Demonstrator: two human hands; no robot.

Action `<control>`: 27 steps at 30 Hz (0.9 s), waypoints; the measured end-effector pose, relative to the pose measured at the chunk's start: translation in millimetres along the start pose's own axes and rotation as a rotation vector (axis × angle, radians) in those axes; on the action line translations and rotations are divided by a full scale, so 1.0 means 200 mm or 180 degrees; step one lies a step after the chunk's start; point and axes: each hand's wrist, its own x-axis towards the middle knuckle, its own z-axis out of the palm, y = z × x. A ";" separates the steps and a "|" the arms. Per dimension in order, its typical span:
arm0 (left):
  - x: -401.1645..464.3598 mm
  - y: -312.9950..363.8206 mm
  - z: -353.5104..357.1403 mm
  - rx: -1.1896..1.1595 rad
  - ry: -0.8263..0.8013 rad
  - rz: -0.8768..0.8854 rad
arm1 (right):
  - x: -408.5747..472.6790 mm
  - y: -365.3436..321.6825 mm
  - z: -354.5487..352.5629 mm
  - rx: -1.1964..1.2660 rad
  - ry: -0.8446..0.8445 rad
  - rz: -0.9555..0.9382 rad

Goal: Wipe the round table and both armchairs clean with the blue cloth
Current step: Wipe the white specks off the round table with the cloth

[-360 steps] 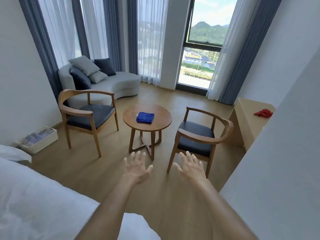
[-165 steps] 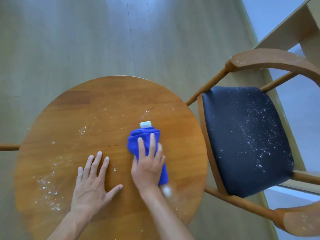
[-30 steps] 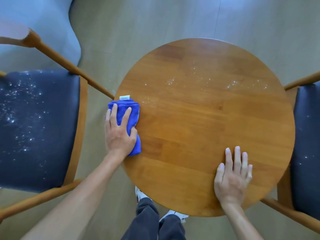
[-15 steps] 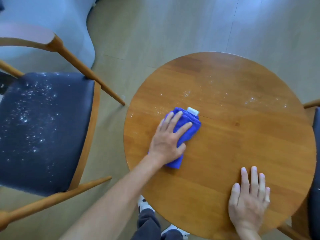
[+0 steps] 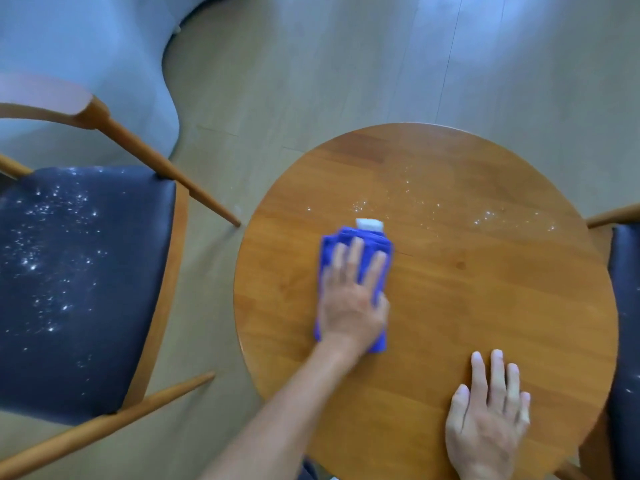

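Two hands on one round table, cloth under the left

Table [image 5: 485,306]: round, warm brown wood, seen from above. White specks [image 5: 485,213] lie scattered in a band across its far part; the near part shows bare wood grain.

Cloth [image 5: 346,244]: blue, folded into a thick pad, with a white tag [image 5: 370,224] sticking out at its far edge. It lies flat on the table's left-centre part, just short of the specks.

Left hand [image 5: 351,299]: flat on top of the cloth, fingers straight and spread, pressing it to the wood. Slightly blurred. The forearm crosses the near rim of the table.

Right hand [image 5: 488,420]: flat on bare wood near the table's near right edge, fingers straight and close together, holding nothing. Well apart from the cloth.

Left chair [image 5: 79,289]: wooden frame, dark seat dotted with many white specks, just beside the table.

Right chair [image 5: 627,306]: only a strip of dark seat and wooden arm at the picture's edge, a few specks on it.

Floor [image 5: 346,64]: pale wood planks.

Sofa [image 5: 86,46]: grey, curved base, at far left.
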 end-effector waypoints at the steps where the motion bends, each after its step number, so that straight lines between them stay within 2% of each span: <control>1: -0.03 0.12 0.04 -0.0035 -0.0177 0.0230 | 0.00 0.01 0.00 -0.0033 0.0065 -0.0028; 3: -0.07 0.24 0.09 -0.0170 -0.0481 0.0687 | 0.01 0.01 0.00 -0.0088 0.0139 -0.0056; 6: 0.03 0.03 0.01 -0.0282 -0.0533 0.1159 | 0.01 0.00 -0.02 0.0001 0.0052 -0.0021; 7: 0.09 -0.10 -0.04 -0.0263 -0.0418 0.1051 | 0.01 0.00 -0.02 0.0035 0.0003 0.0011; 9: 0.20 -0.39 -0.16 -0.0156 -0.0135 0.0421 | 0.01 -0.01 -0.03 0.0045 -0.0050 0.0059; 11: 0.27 -0.63 -0.26 -0.0059 -0.0073 -0.0153 | 0.01 -0.02 -0.04 0.0039 -0.0106 0.0058; 13: 0.27 -0.68 -0.26 0.0021 0.0027 -0.0412 | 0.01 -0.02 -0.05 -0.0025 -0.0216 0.0047; 16: 0.20 -0.49 -0.17 0.0218 0.0161 -0.0559 | 0.01 -0.02 -0.06 -0.0168 -0.0334 0.0013; 20: -0.02 -0.03 -0.01 0.0028 -0.0093 0.0087 | 0.00 0.00 -0.05 -0.0242 -0.0391 -0.0003; 23: -0.20 0.22 0.06 -0.0075 -0.0597 0.0885 | 0.00 0.01 -0.06 -0.0230 -0.0404 -0.0007; 25: -0.20 0.18 0.04 -0.0101 -0.0832 0.1538 | 0.00 0.01 -0.07 -0.0225 -0.0417 -0.0022; 27: -0.12 -0.01 -0.01 -0.0025 -0.0889 0.1922 | 0.01 0.00 -0.09 -0.0200 -0.0463 0.0002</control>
